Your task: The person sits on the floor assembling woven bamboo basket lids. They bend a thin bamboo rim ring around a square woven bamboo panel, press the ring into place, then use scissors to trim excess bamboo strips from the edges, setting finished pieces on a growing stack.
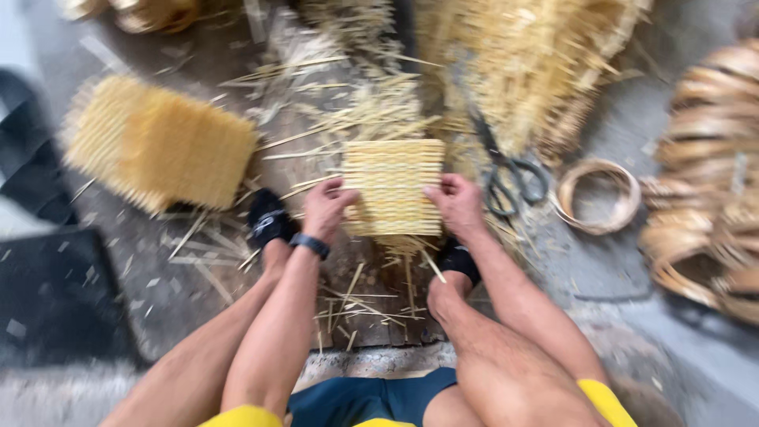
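Note:
A small square mat of woven pale bamboo slats (393, 183) lies on the ground between my feet. My left hand (328, 207) grips its left edge, fingers curled over the slats. My right hand (455, 202) holds its right edge the same way. A dark band sits on my left wrist (309, 244). My feet, in black socks (267, 217), rest on either side, on a worn wooden board (371, 316) strewn with thin bamboo splinters.
A larger woven slat mat (158, 144) lies to the left. Black scissors (506, 170) rest right of my hands, beside a coil of bamboo strip (598, 195). A heap of loose slats (522, 63) fills the top; stacked round rims (711, 182) stand at right.

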Demonstrator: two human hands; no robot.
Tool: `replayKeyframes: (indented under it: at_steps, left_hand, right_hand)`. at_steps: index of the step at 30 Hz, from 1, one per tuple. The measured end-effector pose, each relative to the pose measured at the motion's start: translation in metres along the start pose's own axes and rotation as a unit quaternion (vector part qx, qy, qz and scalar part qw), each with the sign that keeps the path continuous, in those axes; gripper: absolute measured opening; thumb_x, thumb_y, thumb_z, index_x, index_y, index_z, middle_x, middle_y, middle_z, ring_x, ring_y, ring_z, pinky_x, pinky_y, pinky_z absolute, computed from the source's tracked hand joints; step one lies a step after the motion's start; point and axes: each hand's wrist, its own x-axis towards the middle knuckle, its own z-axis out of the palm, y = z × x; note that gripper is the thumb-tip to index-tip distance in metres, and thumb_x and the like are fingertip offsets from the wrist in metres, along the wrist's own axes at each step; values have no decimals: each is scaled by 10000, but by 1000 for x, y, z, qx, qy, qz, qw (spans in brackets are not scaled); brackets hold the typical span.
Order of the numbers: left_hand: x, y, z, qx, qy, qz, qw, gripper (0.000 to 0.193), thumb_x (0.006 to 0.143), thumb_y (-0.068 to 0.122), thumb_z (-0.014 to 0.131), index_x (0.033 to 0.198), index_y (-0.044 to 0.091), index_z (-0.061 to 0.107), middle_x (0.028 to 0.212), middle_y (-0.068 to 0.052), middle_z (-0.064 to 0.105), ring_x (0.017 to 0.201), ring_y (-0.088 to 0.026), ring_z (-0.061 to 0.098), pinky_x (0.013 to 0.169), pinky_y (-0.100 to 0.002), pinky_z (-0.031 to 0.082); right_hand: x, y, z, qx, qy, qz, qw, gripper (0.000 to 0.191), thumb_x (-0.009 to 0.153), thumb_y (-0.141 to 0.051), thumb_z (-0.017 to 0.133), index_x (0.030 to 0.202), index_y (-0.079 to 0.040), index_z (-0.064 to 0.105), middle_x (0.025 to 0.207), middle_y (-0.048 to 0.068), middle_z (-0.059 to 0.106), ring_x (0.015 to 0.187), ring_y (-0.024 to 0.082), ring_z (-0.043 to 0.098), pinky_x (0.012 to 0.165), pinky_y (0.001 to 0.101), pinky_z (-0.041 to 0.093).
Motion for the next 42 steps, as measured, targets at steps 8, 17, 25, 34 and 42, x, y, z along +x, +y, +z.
replayKeyframes:
  at_steps: [8,17,25,34,42]
  left_hand:
    - [-16,25,-6,-132,35,-56,989,686,841,128,797,1424,11,454,1076,-92,695,835,-173,695,674,-287,586]
    - [-23,52,-10,-163,78,62,982,384,950,48,719,1292,-13,556,1051,-95,671,835,-173,705,695,-284,605]
    - [-89,96,84,84,55,271,957,159,1067,183,686,1184,105,759,951,-100,721,784,-158,590,680,-302,505]
    - [-173,137,157,-285,-206,137,926,301,1040,209,652,1282,42,717,998,-30,736,814,-82,670,677,-217,540]
    - [-202,141,109,-290,-146,118,938,247,1018,198,640,1174,35,739,780,29,650,548,-33,496,443,-203,402]
  right_hand:
    - [-26,30,-145,-146,336,-124,922,213,933,-127,764,1118,-80,669,960,0,687,862,139,671,783,292,561]
    - [-43,56,-254,-596,164,-152,772,47,898,-141,741,900,-156,696,974,53,673,1037,218,599,1062,439,361]
    - [-59,-32,-224,-358,229,-208,881,113,1063,-140,675,1002,-50,642,945,82,682,867,222,662,765,376,547]
    - [-144,-201,-108,-316,66,-454,831,138,890,-123,786,974,-40,714,919,113,707,857,286,687,825,429,540]
    - [-187,-270,-77,-380,-146,-216,887,211,862,-229,835,976,-76,745,855,89,734,771,266,729,682,375,566]
